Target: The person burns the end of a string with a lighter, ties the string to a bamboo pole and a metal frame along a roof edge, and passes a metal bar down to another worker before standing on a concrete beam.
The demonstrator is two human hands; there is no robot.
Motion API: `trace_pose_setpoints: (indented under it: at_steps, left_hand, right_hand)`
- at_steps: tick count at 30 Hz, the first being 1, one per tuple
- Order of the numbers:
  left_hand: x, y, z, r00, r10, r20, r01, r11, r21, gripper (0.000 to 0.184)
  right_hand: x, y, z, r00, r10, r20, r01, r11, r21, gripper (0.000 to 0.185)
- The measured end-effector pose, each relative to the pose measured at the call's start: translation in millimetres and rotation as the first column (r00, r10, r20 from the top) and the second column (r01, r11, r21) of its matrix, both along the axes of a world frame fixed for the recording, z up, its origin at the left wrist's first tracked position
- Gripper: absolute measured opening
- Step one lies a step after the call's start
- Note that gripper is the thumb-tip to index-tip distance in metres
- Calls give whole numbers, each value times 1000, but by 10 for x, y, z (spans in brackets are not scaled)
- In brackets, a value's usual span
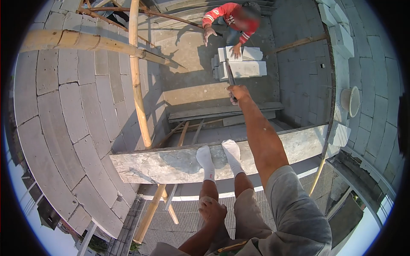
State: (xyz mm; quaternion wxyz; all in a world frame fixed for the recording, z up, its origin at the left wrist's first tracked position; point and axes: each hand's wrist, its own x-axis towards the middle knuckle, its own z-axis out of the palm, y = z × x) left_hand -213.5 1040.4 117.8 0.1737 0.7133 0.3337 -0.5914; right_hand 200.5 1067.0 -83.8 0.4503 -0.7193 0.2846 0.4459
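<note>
My right hand (238, 94) is stretched far forward and closed around the end of a long, narrow metal tool (230, 73); its exact kind does not show clearly. The tool's far end reaches the stack of white blocks (244, 69), beside a co-worker's hand (235, 52) that lies on the top block. The co-worker's other hand (208, 35) is raised with its fingers apart. My left hand (212, 210) rests on my left knee, fingers loosely bent over it and holding nothing.
My feet in white socks stand on a narrow board (166, 164) above a lower floor (192, 91). Bamboo poles (136, 81) cross at the left, before a grey block wall (70, 111). A white bucket (351, 101) and loose blocks (341, 40) sit along the right wall.
</note>
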Motion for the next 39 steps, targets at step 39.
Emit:
trace_pose_setpoints:
  at_steps: [39]
  left_hand:
    - [-371, 274, -67, 951, 118, 286, -81, 987, -138, 60]
  right_hand:
    - [-3384, -1621, 1224, 209, 978, -23, -966, 203, -161, 32]
